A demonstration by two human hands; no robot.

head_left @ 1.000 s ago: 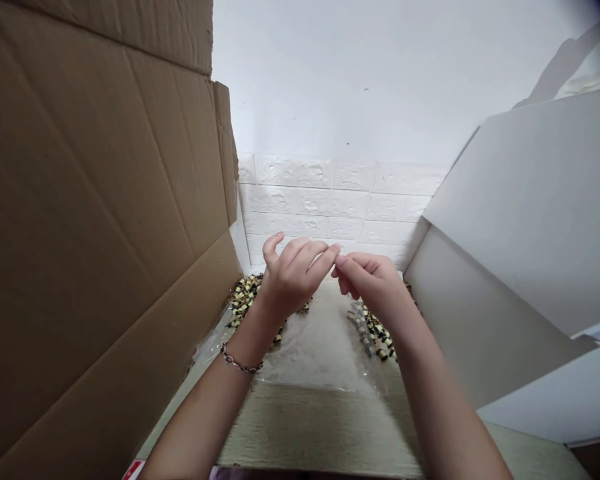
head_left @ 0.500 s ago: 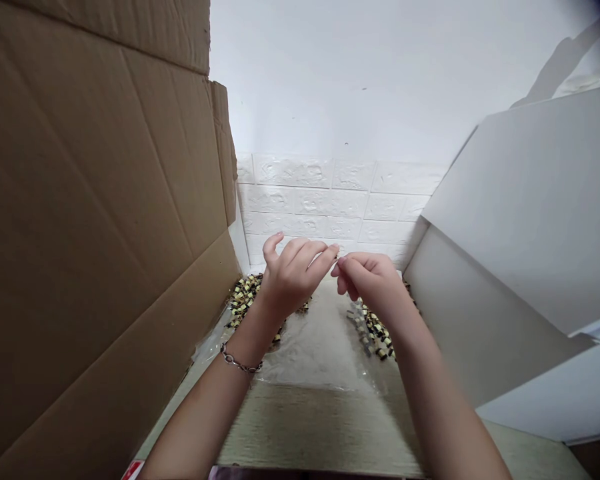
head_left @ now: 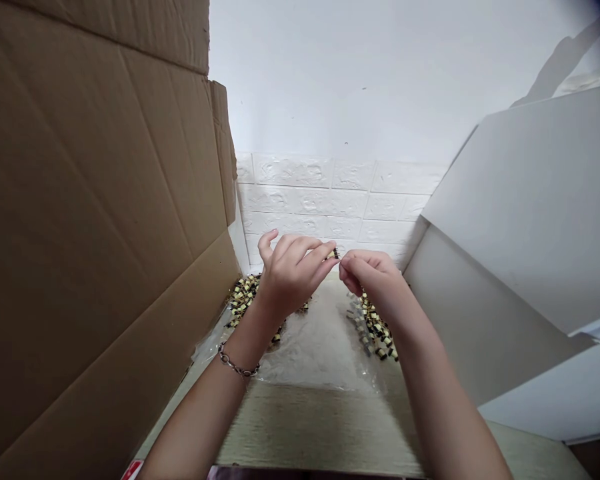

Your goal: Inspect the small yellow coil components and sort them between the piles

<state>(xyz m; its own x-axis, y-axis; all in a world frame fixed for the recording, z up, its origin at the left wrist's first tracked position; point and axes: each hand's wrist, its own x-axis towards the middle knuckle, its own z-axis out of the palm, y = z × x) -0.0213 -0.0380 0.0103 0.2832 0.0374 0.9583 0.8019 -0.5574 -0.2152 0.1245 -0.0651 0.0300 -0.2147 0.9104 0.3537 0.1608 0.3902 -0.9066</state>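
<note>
My left hand [head_left: 293, 270] is raised above the table and pinches a small yellow-and-black transformer [head_left: 333, 254] between thumb and fingertips. Its row of short pins points right. The little finger sticks up, away from the others. Just right of the transformer, my right hand [head_left: 370, 270] is closed, thumb pressed against the curled index finger. Whatever lies in that pinch is too small or hidden to make out. Similar small parts lie in a left pile [head_left: 243, 297], partly behind my left hand, and in a right pile [head_left: 377, 330] beside my right forearm.
A clear plastic sheet [head_left: 315, 340] covers part of the pale green table [head_left: 315, 427]. Tall cardboard [head_left: 105, 200] walls off the left side, and white panels [head_left: 525, 213] stand on the right. A white brick-pattern wall [head_left: 310, 200] closes the back.
My right hand has shifted slightly right, and its fingers have curled in further. More of the transformer now shows at my left fingertips. My left hand has tilted a little.
</note>
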